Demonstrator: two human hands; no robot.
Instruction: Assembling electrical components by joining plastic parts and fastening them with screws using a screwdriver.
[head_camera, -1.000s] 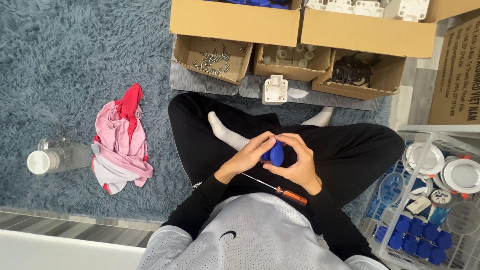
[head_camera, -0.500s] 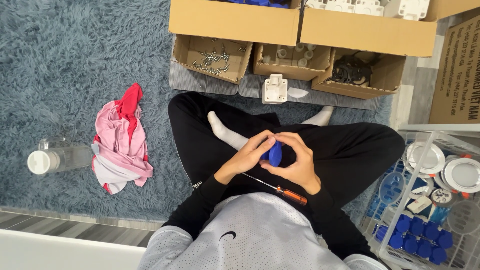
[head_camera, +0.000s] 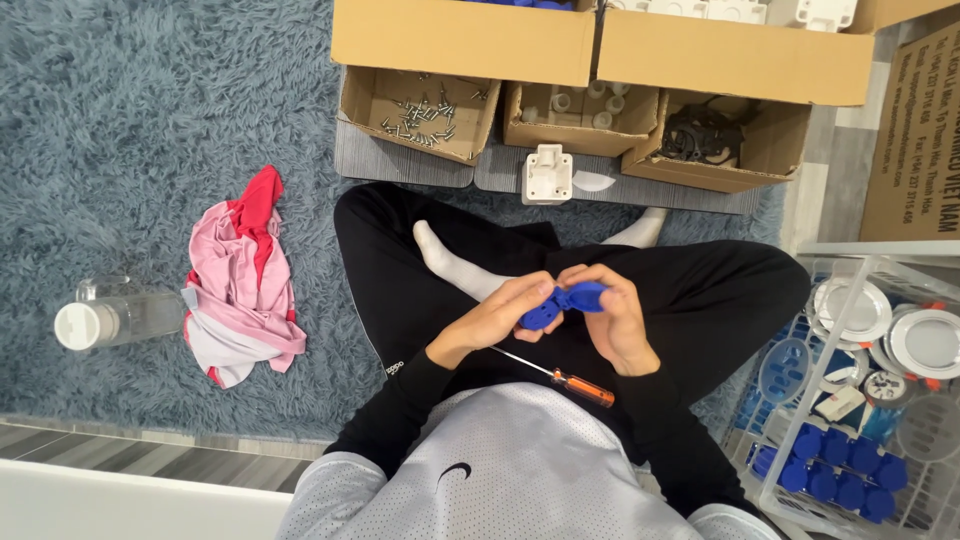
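Since the earlier frames the blue plastic part (head_camera: 562, 303) has changed in the hands: it showed as one compact rounded lump between the palms, and now it lies spread into two connected pieces, a flat end toward the right hand and a rounded end toward the left.

The left hand (head_camera: 497, 318) pinches the lower left piece with thumb and fingertips closed on it. The right hand (head_camera: 612, 318) curls around the upper right piece, fingers closed over it. The part sits above the lap, between the crossed legs in black trousers, its long axis running from lower left to upper right, nearly level.

An orange-handled screwdriver (head_camera: 556, 377) lies across the lap just under the hands, untouched, shaft pointing up-left.

On the rug ahead stand open cardboard boxes: one with loose screws (head_camera: 420, 112), one with small white pieces (head_camera: 578, 105), one with black cables (head_camera: 703, 135). A white housing (head_camera: 548, 174) stands before them. To the left lie a pink and red cloth (head_camera: 243, 280) and a clear bottle (head_camera: 112, 316) on its side. A white wire basket (head_camera: 850, 400) at right holds blue caps and round white fittings.
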